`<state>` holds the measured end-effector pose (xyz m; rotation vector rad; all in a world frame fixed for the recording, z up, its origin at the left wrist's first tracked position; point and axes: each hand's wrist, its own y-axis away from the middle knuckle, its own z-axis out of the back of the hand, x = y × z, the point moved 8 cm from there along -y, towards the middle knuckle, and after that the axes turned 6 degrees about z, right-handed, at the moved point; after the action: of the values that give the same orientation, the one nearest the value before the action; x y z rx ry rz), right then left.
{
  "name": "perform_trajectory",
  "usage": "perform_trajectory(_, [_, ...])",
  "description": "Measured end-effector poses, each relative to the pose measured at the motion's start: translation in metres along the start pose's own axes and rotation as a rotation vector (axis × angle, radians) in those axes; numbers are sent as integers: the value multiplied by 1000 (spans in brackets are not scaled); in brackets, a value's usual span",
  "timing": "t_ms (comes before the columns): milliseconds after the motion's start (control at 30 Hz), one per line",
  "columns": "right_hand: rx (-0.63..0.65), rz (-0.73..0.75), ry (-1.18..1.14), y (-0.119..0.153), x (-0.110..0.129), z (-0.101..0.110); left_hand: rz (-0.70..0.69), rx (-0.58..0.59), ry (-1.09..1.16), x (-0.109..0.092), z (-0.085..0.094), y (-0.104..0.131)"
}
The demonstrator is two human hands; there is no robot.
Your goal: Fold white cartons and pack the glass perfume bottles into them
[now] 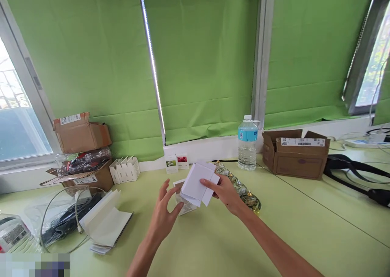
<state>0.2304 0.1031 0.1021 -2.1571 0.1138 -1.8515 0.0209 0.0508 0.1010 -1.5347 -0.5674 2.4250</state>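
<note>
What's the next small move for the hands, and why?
Probably bring the left hand in to square up the white cards: the right hand pinches them, thumb on top, but their edges are fanned out of line. The left hand is open close beside them, thumb and fingers apart, so it looks well placed to help.

Bright daylight — left window (22,106) washed-out.

White cards (195,182) in right hand (226,191)

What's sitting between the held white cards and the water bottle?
The head view shows a row of glassy objects between the white cards and water bottle.
</note>
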Motion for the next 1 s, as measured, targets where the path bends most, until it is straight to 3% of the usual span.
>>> perform_trajectory(200, [-20,35,30,-2,-5,0,108,88,306,17,-29,-17])
perform_trajectory(333, [25,144,115,-8,13,-16,163,200,456,22,-30,-11])
perform_trajectory(467, [189,233,216,-14,32,-42,218,321,578,20,-29,-4])
perform_trajectory(567, [199,254,214,-19,32,-45,245,361,638,18,-29,-1])
perform_trajectory(800, [173,198,198,-22,11,-27,269,343,641,20,-34,1])
perform_trajectory(1000, [246,218,348,-15,17,-20,171,191,467,19,-28,2])
